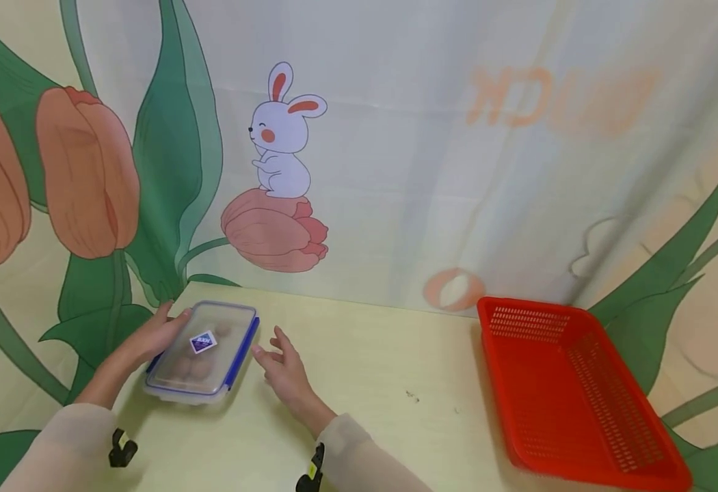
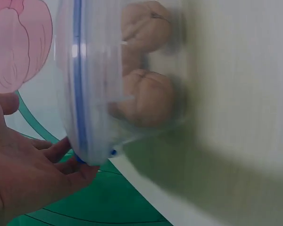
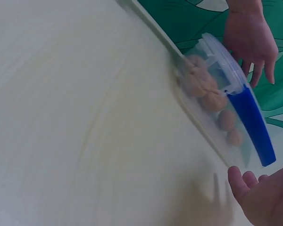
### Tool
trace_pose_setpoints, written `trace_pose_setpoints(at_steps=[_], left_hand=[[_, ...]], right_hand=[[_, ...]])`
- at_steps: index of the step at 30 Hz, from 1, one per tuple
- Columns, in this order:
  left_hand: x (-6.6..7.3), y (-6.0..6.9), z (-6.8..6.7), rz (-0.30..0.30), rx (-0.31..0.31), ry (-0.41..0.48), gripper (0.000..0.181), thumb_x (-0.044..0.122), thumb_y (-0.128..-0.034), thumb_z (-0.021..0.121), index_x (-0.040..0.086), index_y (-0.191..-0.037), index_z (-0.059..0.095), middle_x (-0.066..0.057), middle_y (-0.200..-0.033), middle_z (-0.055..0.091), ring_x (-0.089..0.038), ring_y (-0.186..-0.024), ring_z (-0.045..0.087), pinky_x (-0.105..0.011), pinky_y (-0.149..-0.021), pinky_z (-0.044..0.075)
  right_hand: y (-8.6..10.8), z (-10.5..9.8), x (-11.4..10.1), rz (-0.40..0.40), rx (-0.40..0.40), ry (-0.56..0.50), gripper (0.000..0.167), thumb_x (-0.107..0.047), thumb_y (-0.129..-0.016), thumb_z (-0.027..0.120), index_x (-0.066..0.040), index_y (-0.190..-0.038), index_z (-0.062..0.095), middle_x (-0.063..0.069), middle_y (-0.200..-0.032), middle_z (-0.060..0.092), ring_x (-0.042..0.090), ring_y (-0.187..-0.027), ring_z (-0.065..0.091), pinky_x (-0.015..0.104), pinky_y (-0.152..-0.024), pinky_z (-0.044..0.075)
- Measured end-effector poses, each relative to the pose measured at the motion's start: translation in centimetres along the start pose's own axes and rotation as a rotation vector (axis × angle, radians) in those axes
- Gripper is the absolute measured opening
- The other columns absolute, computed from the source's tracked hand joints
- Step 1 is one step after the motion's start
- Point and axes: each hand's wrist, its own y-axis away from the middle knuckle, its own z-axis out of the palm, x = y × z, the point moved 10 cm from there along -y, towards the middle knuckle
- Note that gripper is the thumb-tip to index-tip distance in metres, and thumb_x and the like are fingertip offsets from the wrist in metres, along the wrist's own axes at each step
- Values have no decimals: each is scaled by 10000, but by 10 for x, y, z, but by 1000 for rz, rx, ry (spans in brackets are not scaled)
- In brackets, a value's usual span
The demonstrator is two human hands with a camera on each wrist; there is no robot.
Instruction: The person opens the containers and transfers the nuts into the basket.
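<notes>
1. Green leaves [image 1: 168, 150] are drawn on the wall cloth [image 1: 396, 171], at 10 o'clock in the head view
2. Between 8 and 9 o'clock is the left hand [image 1: 152, 335]. Its fingers are loose and touch the left side of the box. It is not squeezing, and its thumb stands free in the left wrist view
3. At 8 o'clock is the see-through box [image 1: 217, 355], which looks to sit on the table [image 1: 365, 376]. Its lid [image 1: 230, 328] is on, with a small label [image 1: 203, 342]. I think it is a bit heavy but easy to carry. The walls should be stiff and smooth, so fingers may slip. The round brown things [image 2: 148, 99] inside look like walnuts and could roll about. Best to hold it low, one hand on each long side, and not pull the blue clip [image 1: 240, 355], which might pop up
4. At 7 o'clock is the right hand [image 1: 287, 376], fingers softly bent, holding nothing, just beside the box
5. At 4 o'clock is the red basket [image 1: 556, 396], well apart from both hands
6. Only the head view shows the basket and the label. The left wrist view shows bumps and seams on the round brown things, blurry from above. The right wrist view shows them from the clip side, with the left hand's fingers stretched out at the far side
</notes>
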Motion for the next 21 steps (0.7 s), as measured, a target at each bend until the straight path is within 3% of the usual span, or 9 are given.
trace_pose_setpoints(at_steps=[4, 10, 16, 21], left_hand=[[-9, 2, 6, -34, -27, 7, 930, 597, -1126, 220, -164, -1603, -23, -490, -1607, 85, -665, -1477, 134, -781, -1161, 226], [-24, -1, 10, 11, -12, 36, 784, 504, -1157, 219, -147, -1594, 209, -444, -1600, 226, -633, -1452, 264, -761, -1133, 310], [-40, -3, 11, -17, 4, 80, 716, 446, -1165, 275, -105, -1617, 206, -441, -1616, 198, -641, -1461, 239, -774, -1141, 288], [-42, -5, 10, -32, 4, 92, 701, 430, -1164, 292, -79, -1635, 187, -435, -1628, 177, -645, -1468, 219, -785, -1145, 270]], right_hand=[[-1, 8, 9, 35, -32, -53, 751, -310, -1048, 696, -112, -1666, 319, 218, -1539, 483, 288, -1261, 625, 524, -958, 602], [-1, 22, 19, 90, -52, -124, 798, -117, -1015, 730, -45, -1662, 268, 208, -1373, 587, 279, -1102, 695, 516, -885, 631], [2, 37, 26, 163, -101, -199, 762, -52, -1007, 720, -5, -1635, 291, 114, -1160, 625, 281, -990, 727, 555, -901, 618], [2, 39, 23, 172, -134, -214, 689, -39, -1011, 709, -6, -1605, 361, 125, -1151, 613, 256, -966, 727, 561, -922, 608]])
